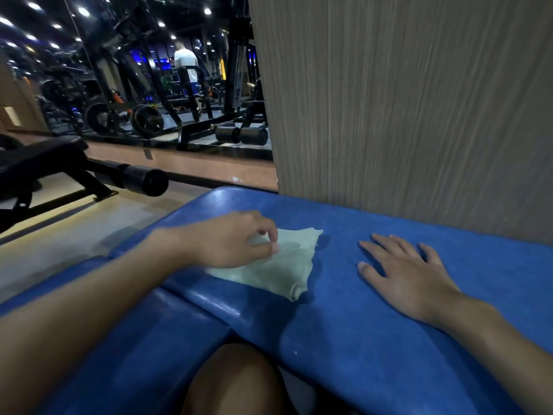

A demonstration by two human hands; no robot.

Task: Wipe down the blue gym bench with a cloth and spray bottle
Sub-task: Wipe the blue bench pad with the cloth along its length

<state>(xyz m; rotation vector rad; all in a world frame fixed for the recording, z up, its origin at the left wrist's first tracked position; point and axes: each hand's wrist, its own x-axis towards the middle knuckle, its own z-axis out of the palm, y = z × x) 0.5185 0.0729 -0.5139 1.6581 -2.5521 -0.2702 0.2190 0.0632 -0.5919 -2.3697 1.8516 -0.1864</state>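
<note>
We see a blue padded bench point(389, 324) running across the lower part of the view, its far edge pushed up against a grey wood-grain wall panel point(419, 100). A pale green cloth point(278, 265) lies spread flat on the padding near the bench's left edge, one corner rumpled toward us. Our left hand point(230, 241) rests on the cloth's left side, fingers curled down and thumb and fingertips pinching a fold of the fabric. Our right hand point(410, 277) lies flat on the bare blue surface, palm down, fingers spread wide and holding nothing, a little apart from the cloth. A bare knee point(236, 381) shows below the bench's near edge. To the left stands a black weight bench point(59, 169) on the light floor, and behind it a mirror point(149, 70) reflects gym machines.
</note>
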